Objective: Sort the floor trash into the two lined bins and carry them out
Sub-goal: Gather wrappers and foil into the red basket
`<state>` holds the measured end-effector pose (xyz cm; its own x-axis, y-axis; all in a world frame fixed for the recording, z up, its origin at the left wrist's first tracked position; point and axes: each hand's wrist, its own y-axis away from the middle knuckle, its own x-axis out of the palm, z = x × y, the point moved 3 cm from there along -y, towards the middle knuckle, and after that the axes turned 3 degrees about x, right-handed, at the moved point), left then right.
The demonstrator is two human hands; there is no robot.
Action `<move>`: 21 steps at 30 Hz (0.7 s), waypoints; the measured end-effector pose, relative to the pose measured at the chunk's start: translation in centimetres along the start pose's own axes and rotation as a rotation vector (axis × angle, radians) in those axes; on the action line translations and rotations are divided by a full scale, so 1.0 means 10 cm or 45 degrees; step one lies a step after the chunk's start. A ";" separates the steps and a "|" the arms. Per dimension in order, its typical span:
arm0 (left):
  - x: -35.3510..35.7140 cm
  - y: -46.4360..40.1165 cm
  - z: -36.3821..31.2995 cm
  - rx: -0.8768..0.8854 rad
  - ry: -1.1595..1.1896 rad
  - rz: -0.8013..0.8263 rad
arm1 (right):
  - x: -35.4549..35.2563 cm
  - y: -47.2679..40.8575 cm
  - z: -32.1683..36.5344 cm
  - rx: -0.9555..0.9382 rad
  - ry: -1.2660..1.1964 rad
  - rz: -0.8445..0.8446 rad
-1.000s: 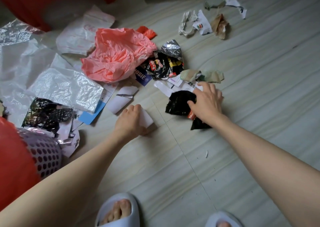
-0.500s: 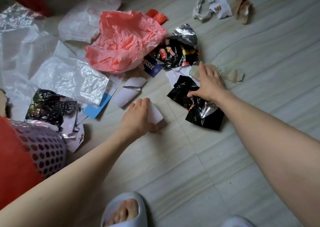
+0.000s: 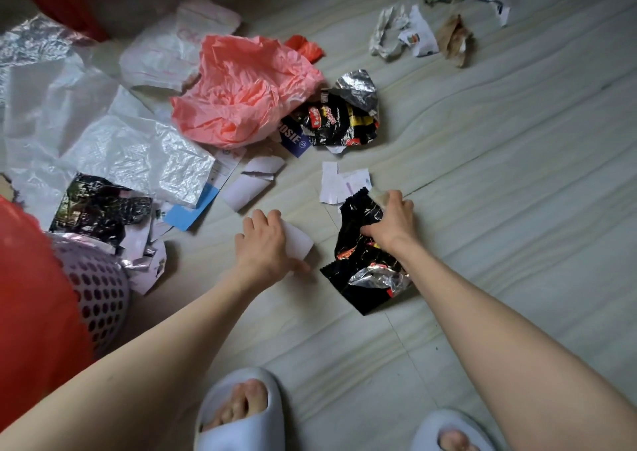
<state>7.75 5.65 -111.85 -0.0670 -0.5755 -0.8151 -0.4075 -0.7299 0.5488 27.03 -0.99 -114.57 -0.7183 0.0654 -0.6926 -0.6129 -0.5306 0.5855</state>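
Two hands on littered floor: left hand (image 3: 263, 244) fingers grasping white paper scrap (image 3: 299, 244), right hand (image 3: 393, 223) fingers clutching black foil wrapper (image 3: 362, 268).

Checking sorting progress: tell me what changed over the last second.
The right hand reached out, gathered the greenish scrap and pulled it back with the black foil wrapper, now clutching both. The left hand stayed on the white paper piece; the pink plastic bag did not move.
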 end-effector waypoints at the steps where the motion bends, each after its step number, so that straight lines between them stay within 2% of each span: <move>1: 0.00 0.02 0.00 0.008 -0.009 -0.002 | 0.02 0.04 -0.04 0.013 -0.013 0.008; 7: 0.04 0.15 -0.04 0.088 0.201 0.018 | -0.06 0.19 -0.07 -0.077 0.057 -0.015; 15: -0.08 0.24 -0.09 -0.102 0.504 0.007 | -0.22 0.51 -0.02 -0.029 -0.139 -0.036; 21: -0.72 0.44 -0.02 -0.038 0.573 -0.069 | -0.56 0.90 0.21 -0.014 -0.303 -0.048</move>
<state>6.66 6.48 -103.55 0.3588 -0.6343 -0.6847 -0.3725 -0.7700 0.5181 24.87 -4.32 -104.52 -0.7533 0.2820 -0.5942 -0.6380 -0.5330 0.5558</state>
